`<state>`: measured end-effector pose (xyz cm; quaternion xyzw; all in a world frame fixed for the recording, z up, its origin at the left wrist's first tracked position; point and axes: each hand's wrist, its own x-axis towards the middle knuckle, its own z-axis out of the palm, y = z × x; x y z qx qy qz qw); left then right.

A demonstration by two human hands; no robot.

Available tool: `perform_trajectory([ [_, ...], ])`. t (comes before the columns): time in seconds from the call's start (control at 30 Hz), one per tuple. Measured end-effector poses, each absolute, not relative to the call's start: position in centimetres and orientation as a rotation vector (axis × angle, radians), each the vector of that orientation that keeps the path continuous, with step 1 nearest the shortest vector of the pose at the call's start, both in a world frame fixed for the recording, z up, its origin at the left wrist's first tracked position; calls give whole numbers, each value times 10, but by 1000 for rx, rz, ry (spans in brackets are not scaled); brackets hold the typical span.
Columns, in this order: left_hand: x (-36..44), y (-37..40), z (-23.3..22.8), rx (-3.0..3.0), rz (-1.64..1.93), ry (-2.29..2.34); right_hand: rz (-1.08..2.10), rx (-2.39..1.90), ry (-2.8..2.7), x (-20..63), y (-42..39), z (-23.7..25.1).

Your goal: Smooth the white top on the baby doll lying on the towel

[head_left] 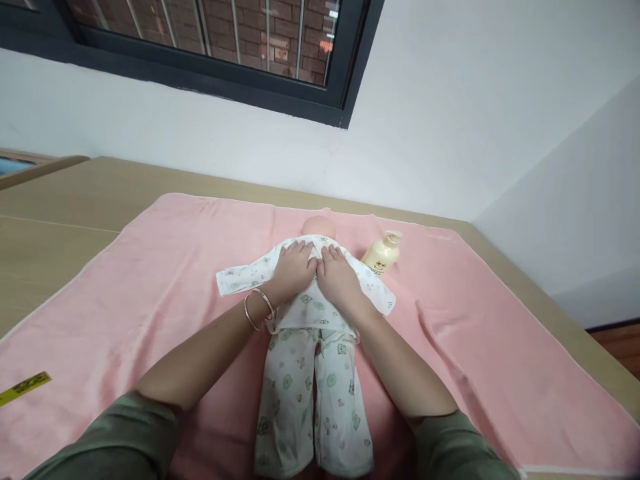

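Wooden table (75, 200) against a white wall, one dark-framed window (225, 60) above. One pink towel (150, 280) spread flat over most of the tabletop, a crease running along its right half. One doll (313, 320) lying on the towel at centre, head (319, 227) toward the wall, legs toward the camera. Dressed in a white printed outfit: one top (310, 303), one pair of trousers (313, 400), both fully on as far as visible. Both sleeves spread out sideways, lying flat and looking empty at the ends. Cannot tell whether the doll faces up or down.

Progress, by judgement: dressing looks essentially done; remaining work looks like smoothing or fastening the top near the neck, no fasteners visible.

Left hand (295, 267) flat on the doll's upper body, fingers extended and lying together, pressing on fabric, not gripping. Two thin bangles (257, 308) on that wrist. Right hand (337, 273) the same: palm down, fingers straight, resting on the top just beside the left hand, thumbs nearly touching at the midline. Nothing clamped in either hand.

One cream pump bottle (383, 253) lying on its side on the towel, just right of the doll's shoulder, apart from both hands. One yellow strip (23, 387) on the towel at far left, possibly a tape measure, too small to confirm.
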<state>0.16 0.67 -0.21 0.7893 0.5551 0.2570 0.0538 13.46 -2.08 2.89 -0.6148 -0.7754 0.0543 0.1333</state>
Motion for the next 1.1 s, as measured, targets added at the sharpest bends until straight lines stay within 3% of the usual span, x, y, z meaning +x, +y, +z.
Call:
perform_trajectory([
  [0.77,21,-17,4,2295,711,1862,255,-1749,-2236,155,3,25],
  [1.1,-4,16,-4,2292,728,1629,223,-1777,-2314,131,-33,41],
])
